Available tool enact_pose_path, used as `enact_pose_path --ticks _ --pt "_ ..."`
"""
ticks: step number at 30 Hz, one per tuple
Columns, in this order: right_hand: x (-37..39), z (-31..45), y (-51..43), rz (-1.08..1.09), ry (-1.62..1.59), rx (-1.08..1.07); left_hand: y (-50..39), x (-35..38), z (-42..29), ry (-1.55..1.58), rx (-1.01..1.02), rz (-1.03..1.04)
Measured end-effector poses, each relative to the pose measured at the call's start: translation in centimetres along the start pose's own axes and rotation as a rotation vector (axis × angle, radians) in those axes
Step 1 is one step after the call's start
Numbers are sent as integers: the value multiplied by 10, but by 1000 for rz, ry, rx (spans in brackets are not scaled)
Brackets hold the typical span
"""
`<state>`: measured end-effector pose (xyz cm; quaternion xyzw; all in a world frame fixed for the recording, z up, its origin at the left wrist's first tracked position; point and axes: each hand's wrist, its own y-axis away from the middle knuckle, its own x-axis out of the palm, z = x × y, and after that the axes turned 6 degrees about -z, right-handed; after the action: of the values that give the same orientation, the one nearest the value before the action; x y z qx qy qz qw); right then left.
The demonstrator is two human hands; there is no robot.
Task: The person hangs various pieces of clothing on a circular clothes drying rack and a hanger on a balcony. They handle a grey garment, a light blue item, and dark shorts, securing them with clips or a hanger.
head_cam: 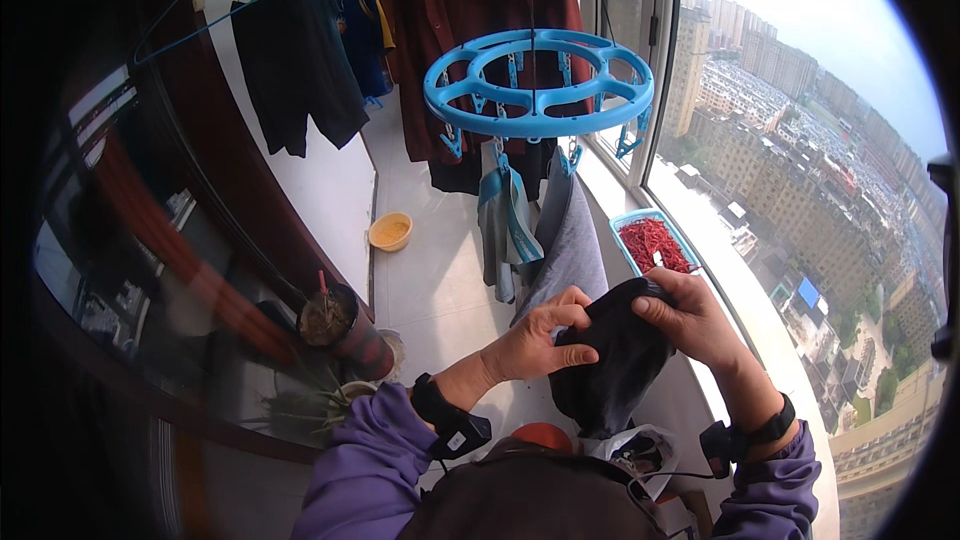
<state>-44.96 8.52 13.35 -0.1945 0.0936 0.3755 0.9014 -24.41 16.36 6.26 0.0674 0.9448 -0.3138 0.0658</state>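
Note:
A piece of black cloth [619,360] hangs down between my two hands, just in front of my body. My left hand [538,341] pinches its left upper edge between thumb and fingers. At the upper right corner my right hand [686,311] grips the same cloth, thumb on the near side. Beyond the hands hangs a round blue plastic clip hanger [536,120] with several pegs on chains. Its pegs hold a grey cloth [566,240] and a grey-and-teal cloth [499,217]. Other pegs on the ring hold nothing.
A blue basket of dried red chillies [654,244] stands on the windowsill at right. Dark shorts [296,60] and a maroon garment [487,30] hang behind. On the floor are a yellow bowl [391,232], a tall dark pot [349,330] and a white plastic bag [652,446].

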Motion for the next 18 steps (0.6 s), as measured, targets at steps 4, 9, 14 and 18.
enact_pose_path --ticks 4,9,14,18 --pt "3 -10 -8 -27 -97 -12 -1 -17 -12 -300 179 -7" --pt "6 -23 -35 -123 -106 -38 12 -21 -13 -449 3 -69" --pt "22 -37 -69 -61 -202 -33 30 -45 -19 -630 -204 -294" --pt "43 -38 -84 16 -282 13 43 -63 -35 -698 -185 -447"
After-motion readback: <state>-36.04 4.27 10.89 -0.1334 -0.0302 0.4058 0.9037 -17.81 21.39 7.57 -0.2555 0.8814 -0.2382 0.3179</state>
